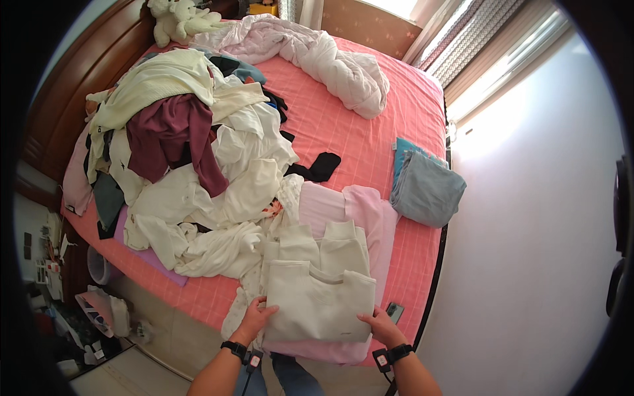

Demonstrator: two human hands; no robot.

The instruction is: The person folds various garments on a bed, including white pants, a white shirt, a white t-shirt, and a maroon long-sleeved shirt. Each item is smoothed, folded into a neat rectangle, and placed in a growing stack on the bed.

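Observation:
A cream sweatshirt (pixel 320 303) lies partly folded near the bed's front edge, its neckline facing away from me and its cuffed sleeves (pixel 342 244) tucked beyond the neckline. My left hand (pixel 254 319) pinches its left side, with the thumb on top. At its right side, my right hand (pixel 384 328) is closed on the fabric in the same way. Pink cloth (pixel 360 204) is spread beneath the sweatshirt. Just beyond my right hand rests a phone (pixel 395 312). White patterned fabric (pixel 247 300) lies close to my left hand.
A tall heap of clothes, with a maroon garment (pixel 175 129) on top, covers the bed's left. Black socks (pixel 321 167) lie beside it. Folded grey-blue clothes (pixel 429 188) sit at the right edge. Farther back are a pale pink quilt (pixel 317 63) and plush bears (pixel 181 21).

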